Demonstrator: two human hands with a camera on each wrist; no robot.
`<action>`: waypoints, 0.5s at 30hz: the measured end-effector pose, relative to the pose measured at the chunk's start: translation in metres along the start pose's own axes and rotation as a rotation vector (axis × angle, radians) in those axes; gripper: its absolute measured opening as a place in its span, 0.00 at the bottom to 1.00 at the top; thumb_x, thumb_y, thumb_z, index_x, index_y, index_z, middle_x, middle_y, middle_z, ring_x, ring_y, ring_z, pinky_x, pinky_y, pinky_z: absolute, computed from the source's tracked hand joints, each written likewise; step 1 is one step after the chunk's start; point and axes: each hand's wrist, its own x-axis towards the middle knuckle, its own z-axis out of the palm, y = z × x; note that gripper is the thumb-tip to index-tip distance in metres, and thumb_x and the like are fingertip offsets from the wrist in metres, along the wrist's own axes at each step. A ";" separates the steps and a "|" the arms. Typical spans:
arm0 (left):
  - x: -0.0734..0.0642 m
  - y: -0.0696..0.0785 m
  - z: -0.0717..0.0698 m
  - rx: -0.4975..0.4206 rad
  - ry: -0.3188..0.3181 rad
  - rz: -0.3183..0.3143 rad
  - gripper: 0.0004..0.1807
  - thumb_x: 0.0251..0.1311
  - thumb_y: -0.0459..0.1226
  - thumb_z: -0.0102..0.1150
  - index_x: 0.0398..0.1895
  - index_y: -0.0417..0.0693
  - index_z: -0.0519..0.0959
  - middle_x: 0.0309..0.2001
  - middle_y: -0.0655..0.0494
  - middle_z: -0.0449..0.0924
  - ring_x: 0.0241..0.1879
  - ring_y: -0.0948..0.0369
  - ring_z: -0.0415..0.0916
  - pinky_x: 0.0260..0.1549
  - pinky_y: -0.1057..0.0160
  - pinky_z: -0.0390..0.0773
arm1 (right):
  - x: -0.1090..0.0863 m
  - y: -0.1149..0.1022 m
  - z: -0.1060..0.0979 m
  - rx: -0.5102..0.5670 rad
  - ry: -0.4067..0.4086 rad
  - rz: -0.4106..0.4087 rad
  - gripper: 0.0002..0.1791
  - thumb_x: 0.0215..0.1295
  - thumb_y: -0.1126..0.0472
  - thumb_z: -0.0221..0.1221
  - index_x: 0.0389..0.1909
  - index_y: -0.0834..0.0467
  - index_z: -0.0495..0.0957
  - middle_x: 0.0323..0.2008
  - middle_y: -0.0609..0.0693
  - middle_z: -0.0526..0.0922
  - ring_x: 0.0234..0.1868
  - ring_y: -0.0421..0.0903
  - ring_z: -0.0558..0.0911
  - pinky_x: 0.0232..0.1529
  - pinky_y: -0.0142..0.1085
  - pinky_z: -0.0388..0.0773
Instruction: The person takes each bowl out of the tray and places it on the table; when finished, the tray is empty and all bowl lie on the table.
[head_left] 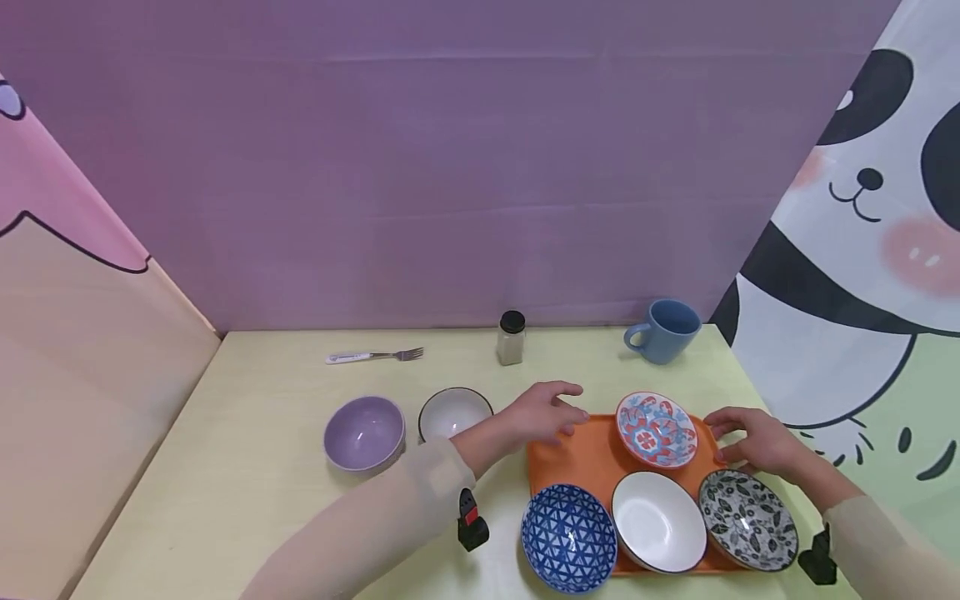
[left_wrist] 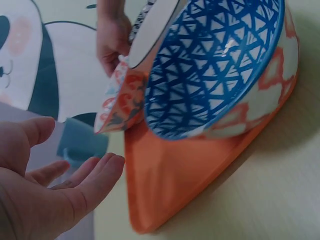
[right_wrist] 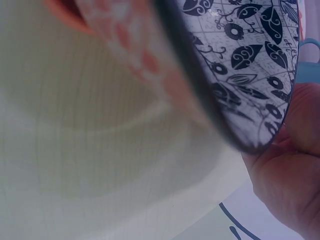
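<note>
My left hand (head_left: pixel 546 412), fingers spread and holding nothing, is by the far left corner of an orange tray (head_left: pixel 573 458). The right hand (head_left: pixel 761 439) is at the tray's far right corner, its fingers parted and relaxed, close to a red-and-blue patterned bowl (head_left: pixel 656 429) and the black-and-white leaf-patterned bowl (head_left: pixel 748 520). Between the leaf bowl and a blue triangle-patterned bowl (head_left: pixel 568 538) sits a white bowl (head_left: pixel 659 522). The left wrist view shows the blue bowl's red-and-white outer side (left_wrist: pixel 270 87) over the tray's edge.
Left of the tray are a purple bowl (head_left: pixel 365 433) and a dark-rimmed white bowl (head_left: pixel 453 412), partly hidden by my left arm. Farther back lie a fork (head_left: pixel 375 356), a black-capped shaker (head_left: pixel 512 339) and a blue mug (head_left: pixel 663 332). A purple backdrop (head_left: pixel 450 167) stands behind the table.
</note>
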 end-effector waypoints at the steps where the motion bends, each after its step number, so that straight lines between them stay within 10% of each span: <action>1: 0.002 -0.001 0.003 0.008 -0.002 -0.008 0.32 0.67 0.41 0.65 0.73 0.49 0.70 0.52 0.51 0.86 0.52 0.47 0.83 0.52 0.48 0.86 | 0.001 0.000 0.000 -0.002 0.002 0.001 0.32 0.60 0.68 0.69 0.66 0.66 0.71 0.55 0.65 0.77 0.44 0.52 0.79 0.36 0.43 0.89; 15: 0.033 0.000 0.036 -0.034 0.039 -0.125 0.30 0.68 0.40 0.65 0.72 0.49 0.72 0.51 0.48 0.83 0.52 0.48 0.84 0.52 0.48 0.86 | 0.000 -0.006 -0.002 0.018 -0.019 0.017 0.32 0.61 0.69 0.68 0.66 0.66 0.70 0.55 0.65 0.77 0.44 0.52 0.79 0.36 0.44 0.89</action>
